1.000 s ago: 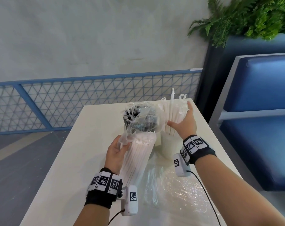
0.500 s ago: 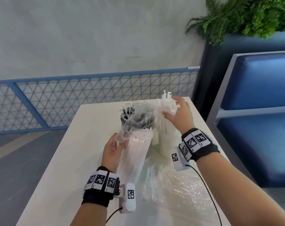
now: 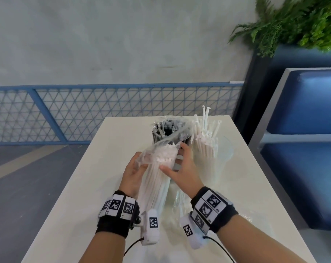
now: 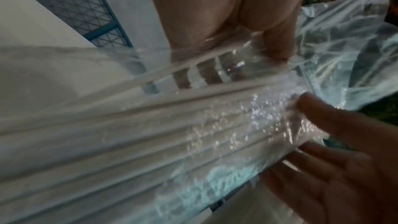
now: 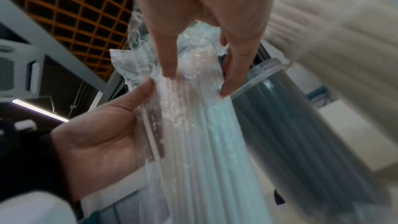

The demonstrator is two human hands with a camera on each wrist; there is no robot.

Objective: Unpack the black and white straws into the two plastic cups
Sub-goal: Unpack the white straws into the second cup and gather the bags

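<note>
My left hand (image 3: 136,168) grips a clear bag of white straws (image 3: 157,179) standing tilted on the white table (image 3: 85,196). In the left wrist view its thumb lies over the bag and its fingers show through the film (image 4: 234,67). My right hand (image 3: 172,156) pinches the bundle's top end between thumb and fingers (image 5: 198,83), where the bag is open. Behind stands a clear cup of black straws (image 3: 166,130), with loose wrap over it. To its right a clear cup of white straws (image 3: 208,149) stands upright.
Crumpled clear wrap (image 3: 181,202) lies on the table between my wrists. A blue mesh railing (image 3: 104,111) runs behind the table. A blue bench (image 3: 303,149) stands close on the right, with a planter (image 3: 293,25) above it.
My right hand has left the white straws in the right cup and moved left onto the top of the bag. The left hand still holds the bag.
</note>
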